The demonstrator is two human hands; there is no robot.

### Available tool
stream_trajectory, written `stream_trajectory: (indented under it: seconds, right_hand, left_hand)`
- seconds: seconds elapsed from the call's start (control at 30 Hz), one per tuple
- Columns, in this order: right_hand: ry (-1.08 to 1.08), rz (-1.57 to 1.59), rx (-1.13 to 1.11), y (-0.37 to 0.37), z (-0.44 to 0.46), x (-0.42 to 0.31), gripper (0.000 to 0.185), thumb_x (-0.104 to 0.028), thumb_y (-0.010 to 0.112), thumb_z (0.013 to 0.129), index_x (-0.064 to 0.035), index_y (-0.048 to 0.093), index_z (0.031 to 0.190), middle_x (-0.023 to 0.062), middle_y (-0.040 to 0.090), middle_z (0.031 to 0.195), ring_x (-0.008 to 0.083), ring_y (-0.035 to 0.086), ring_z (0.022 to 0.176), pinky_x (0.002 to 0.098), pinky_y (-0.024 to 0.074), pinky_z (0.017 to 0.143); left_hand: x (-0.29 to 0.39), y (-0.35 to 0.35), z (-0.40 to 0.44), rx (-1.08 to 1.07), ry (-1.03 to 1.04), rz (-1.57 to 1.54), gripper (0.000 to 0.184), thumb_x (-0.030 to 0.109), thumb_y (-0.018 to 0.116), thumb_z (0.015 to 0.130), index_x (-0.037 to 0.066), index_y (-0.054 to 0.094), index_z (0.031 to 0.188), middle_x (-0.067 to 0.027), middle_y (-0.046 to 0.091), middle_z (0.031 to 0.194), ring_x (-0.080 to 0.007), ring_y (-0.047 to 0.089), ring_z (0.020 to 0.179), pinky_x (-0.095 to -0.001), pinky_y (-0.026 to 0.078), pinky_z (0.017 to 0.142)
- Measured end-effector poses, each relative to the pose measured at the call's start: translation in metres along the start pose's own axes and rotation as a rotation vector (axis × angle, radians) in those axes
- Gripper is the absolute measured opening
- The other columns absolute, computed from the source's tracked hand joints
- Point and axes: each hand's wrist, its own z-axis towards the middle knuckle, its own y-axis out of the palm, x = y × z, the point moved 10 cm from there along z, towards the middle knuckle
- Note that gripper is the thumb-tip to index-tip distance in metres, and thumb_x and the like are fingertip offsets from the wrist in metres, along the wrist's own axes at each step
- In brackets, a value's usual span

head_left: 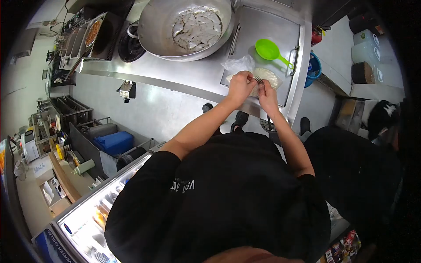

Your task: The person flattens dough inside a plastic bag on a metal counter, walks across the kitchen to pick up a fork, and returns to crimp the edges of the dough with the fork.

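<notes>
My right hand [268, 97] is closed round a metal fork [259, 80], its tines pointing up and to the left. Close beside the tines, my left hand [239, 90] is pinched shut; what lies between its fingertips is too small to make out. Both hands are over a plastic bag with something white in it [268, 76], lying on the steel counter. Crumpled clear plastic [240, 64] sticks up just beyond my left hand. A bright green plastic scoop with a handle [266, 49] rests on the counter beyond the bag.
A big metal wok [153, 37] with whitish residue and liquid stands at the counter's left. Beside it is a black burner [130, 50]. Right of the counter are a blue bucket [314, 70] and a red extinguisher [316, 36]. Another person in black [355, 171] stands close at right.
</notes>
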Motion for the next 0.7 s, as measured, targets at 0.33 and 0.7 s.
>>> stream_trajectory:
  seconds: [0.33, 0.7]
  right_hand:
    - [0.132, 0.154, -0.150, -0.002, -0.002, -0.002, 0.020, -0.012, 0.044, 0.094, -0.0017, 0.053, 0.109, 0.0149, 0.057, 0.071, 0.0247, 0.056, 0.065, 0.0371, 0.0440, 0.062]
    - [0.200, 0.319, -0.359, 0.004, 0.003, 0.012, 0.020, -0.015, 0.045, 0.096, -0.0018, 0.054, 0.106, 0.0073, 0.050, 0.066, 0.0176, 0.051, 0.060, 0.0333, 0.0424, 0.058]
  left_hand:
    - [-0.007, 0.003, 0.002, -0.104, -0.004, -0.148, 0.016, 0.007, 0.066, 0.076, -0.001, 0.067, 0.089, -0.0158, 0.066, 0.083, -0.0270, 0.065, 0.070, -0.0346, 0.052, 0.064]
    - [0.016, -0.001, -0.001, -0.216, 0.256, -0.162, 0.022, 0.010, 0.063, 0.085, 0.007, 0.064, 0.106, -0.0104, 0.061, 0.094, -0.0249, 0.062, 0.072, -0.0344, 0.051, 0.066]
